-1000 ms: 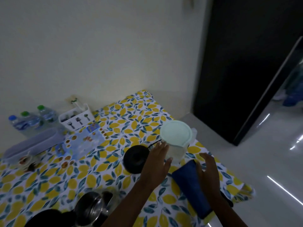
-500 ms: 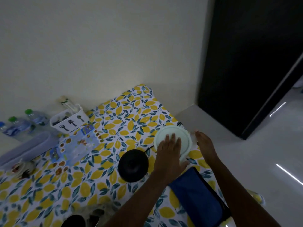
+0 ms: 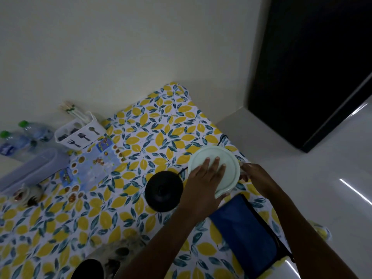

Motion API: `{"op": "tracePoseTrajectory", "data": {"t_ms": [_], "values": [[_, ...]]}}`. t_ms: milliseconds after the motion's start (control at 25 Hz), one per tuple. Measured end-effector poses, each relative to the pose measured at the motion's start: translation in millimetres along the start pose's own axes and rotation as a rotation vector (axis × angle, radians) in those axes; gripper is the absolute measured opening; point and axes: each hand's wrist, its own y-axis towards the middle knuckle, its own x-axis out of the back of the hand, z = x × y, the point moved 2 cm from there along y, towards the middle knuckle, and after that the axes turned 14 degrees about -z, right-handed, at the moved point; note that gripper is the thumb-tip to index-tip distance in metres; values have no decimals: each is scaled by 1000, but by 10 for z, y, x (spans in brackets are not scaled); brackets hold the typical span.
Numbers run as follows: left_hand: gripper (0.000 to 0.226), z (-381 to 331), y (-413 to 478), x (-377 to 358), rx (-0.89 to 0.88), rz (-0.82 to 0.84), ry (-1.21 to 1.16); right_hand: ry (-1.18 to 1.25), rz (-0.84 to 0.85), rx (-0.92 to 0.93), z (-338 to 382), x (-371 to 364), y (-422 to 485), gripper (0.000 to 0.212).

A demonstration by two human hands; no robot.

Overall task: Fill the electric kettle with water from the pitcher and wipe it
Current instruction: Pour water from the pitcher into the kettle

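Observation:
The pitcher (image 3: 227, 158), seen from above, shows its round pale green lid near the table's right edge. My left hand (image 3: 203, 184) lies flat on the lid, fingers spread and thumb hooked at the lid's near rim. My right hand (image 3: 256, 178) is against the pitcher's right side, with its fingertips hidden under the lid's edge. The round black kettle base (image 3: 163, 191) with its cord sits just left of the pitcher. A folded blue cloth (image 3: 245, 232) lies in front of the pitcher. The kettle (image 3: 88, 268) is only a dark blurred rim at the bottom edge.
A table with a lemon-print cloth (image 3: 141, 127) stands against the wall. At the far left are a white cutlery holder (image 3: 80, 133), two water bottles (image 3: 22, 137), a long lidded container (image 3: 34, 172) and a printed mat (image 3: 90, 164). The table's right edge drops to a shiny floor (image 3: 322, 188).
My left hand moved from the pitcher's side onto its lid. My right hand left the blue cloth and went to the pitcher's right side. The view tilted down.

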Motion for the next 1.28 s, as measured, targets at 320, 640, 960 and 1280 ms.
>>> {"op": "tracePoseTrajectory", "data": {"t_ms": [320, 640, 960, 1280], "values": [[70, 118, -220, 145, -34, 82, 21, 169, -184, -68, 15, -224, -311, 47], [73, -17, -967, 700, 202, 66, -36, 170, -94, -41, 164, -726, -849, 47], [75, -36, -1719, 1152, 451, -67, -1, 74, -24, -3, 702, -1331, -1598, 56], [61, 45, -2221, 1328, 572, -273, -52, -156, -22, 15, 1239, -1790, -2075, 62]]}}
